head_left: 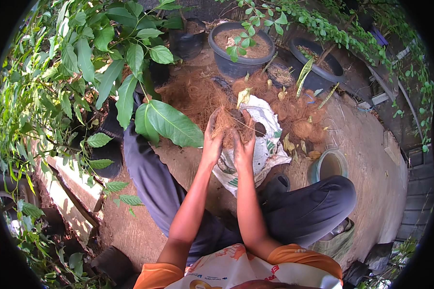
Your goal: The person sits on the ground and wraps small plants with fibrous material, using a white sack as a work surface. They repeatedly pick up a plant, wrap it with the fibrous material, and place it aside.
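A clump of brown coconut fibre (225,122) is held up between my two hands over a white plastic sack (263,161). My left hand (212,140) curls around its left side. On its right side my right hand (245,147) closes in, fingers pointing away from me. Dark dirt covers the fingers, and the fibre hides part of the fingertips. The sack lies crumpled on the ground, with green print and dark soil on it. Beyond my hands spreads a loose heap of the same fibre (185,94), and several rounded fibre bundles (294,113) lie to the right.
Large black pots (236,65) with soil stand at the back, another black pot (318,72) to their right. A bucket with a greenish rim (330,166) sits near my right knee. Broad leaves (173,123) overhang from the left. Concrete blocks (74,183) line the left side.
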`<state>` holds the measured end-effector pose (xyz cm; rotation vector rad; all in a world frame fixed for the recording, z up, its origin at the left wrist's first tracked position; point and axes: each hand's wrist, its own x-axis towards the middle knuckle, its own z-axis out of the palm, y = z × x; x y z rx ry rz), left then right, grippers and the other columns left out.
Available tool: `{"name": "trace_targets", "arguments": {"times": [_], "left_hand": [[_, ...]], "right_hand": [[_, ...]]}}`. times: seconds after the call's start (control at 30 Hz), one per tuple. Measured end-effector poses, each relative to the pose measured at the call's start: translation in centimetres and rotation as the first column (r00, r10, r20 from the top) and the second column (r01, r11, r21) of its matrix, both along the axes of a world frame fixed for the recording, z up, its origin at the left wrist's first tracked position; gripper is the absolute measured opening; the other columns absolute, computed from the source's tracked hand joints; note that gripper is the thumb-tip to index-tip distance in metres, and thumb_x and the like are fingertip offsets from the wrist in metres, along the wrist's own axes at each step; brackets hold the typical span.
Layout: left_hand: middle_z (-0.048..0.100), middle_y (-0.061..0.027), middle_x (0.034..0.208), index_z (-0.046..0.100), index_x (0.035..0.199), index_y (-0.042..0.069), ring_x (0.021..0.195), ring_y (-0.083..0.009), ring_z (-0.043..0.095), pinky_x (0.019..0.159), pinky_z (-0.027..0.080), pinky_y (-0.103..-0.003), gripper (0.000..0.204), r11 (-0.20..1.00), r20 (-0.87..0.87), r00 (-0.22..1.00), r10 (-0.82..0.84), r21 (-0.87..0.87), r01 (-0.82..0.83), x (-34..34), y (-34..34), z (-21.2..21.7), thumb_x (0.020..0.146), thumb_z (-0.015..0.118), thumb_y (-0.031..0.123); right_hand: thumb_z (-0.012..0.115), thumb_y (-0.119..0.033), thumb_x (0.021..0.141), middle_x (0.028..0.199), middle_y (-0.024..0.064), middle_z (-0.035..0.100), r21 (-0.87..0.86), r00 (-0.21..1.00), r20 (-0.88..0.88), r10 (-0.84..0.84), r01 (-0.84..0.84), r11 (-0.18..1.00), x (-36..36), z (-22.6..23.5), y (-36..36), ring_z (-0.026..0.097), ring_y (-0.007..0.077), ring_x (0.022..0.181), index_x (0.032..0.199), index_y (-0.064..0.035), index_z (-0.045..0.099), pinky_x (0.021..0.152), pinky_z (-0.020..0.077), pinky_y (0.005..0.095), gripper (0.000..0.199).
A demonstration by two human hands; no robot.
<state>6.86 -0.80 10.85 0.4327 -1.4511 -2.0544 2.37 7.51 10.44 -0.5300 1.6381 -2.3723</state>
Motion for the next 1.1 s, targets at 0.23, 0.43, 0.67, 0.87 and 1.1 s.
{"name": "trace_targets", "arguments": {"times": [0.23,0.43,0.67,0.87,1.1], "left_hand": [[0.049,-0.0139,0.137,0.041,0.138,-0.001,0.13,-0.0231,0.043,0.11,0.032,-0.036,0.069,0.979,0.045,0.998,-0.033,-0.201,0.042,1.1,-0.5,0.3,0.087,0.065,0.04],[0.034,-0.0124,0.145,0.027,0.145,0.009,0.127,-0.0243,0.043,0.107,0.036,-0.038,0.068,0.994,-0.152,0.988,0.023,0.112,-0.006,1.5,-0.6,-0.1,0.086,0.059,0.021],[0.044,-0.0142,0.139,0.031,0.144,0.014,0.112,-0.0224,0.055,0.098,0.045,-0.038,0.068,0.746,-0.251,0.965,-0.077,0.627,0.223,2.5,-2.9,0.9,0.082,0.058,0.007],[0.052,-0.0116,0.131,0.039,0.139,0.003,0.119,-0.0227,0.053,0.101,0.044,-0.037,0.072,0.892,0.046,0.976,-0.213,0.416,0.175,3.2,-2.5,1.3,0.08,0.076,0.023],[0.059,-0.0098,0.119,0.047,0.13,0.002,0.106,-0.0192,0.059,0.092,0.049,-0.034,0.054,0.887,0.158,0.987,0.038,0.449,-0.106,1.9,-0.4,2.0,0.084,0.072,0.015]], "right_hand": [[0.07,-0.01,0.084,0.138,0.0129,0.048,-0.083,0.999,0.027,0.031,-0.028,0.996,-0.2,1.0,0.3,0.043,0.0235,0.13,0.134,0.001,0.047,0.111,0.0318,0.0377,0.056],[0.069,-0.009,0.083,0.136,0.0115,0.049,-0.12,0.984,0.167,0.057,-0.037,0.992,0.0,1.4,0.3,0.046,0.0218,0.126,0.133,-0.0013,0.049,0.108,0.0369,0.0352,0.054],[0.067,-0.011,0.084,0.136,0.01,0.049,-0.418,0.9,0.369,0.232,-0.062,0.906,-0.2,1.8,0.5,0.047,0.0208,0.125,0.132,-0.0018,0.05,0.106,0.0401,0.0344,0.052],[0.072,-0.009,0.081,0.136,0.0099,0.051,-0.119,0.953,0.14,0.269,-0.254,0.96,-0.5,1.4,0.9,0.048,0.0209,0.126,0.134,-0.0003,0.049,0.108,0.0368,0.0356,0.059],[0.071,-0.019,0.082,0.139,0.012,0.05,-0.18,0.972,0.075,0.222,-0.206,0.962,0.2,0.5,-0.2,0.046,0.0227,0.129,0.133,0.002,0.05,0.11,0.0332,0.0363,0.059]]}}
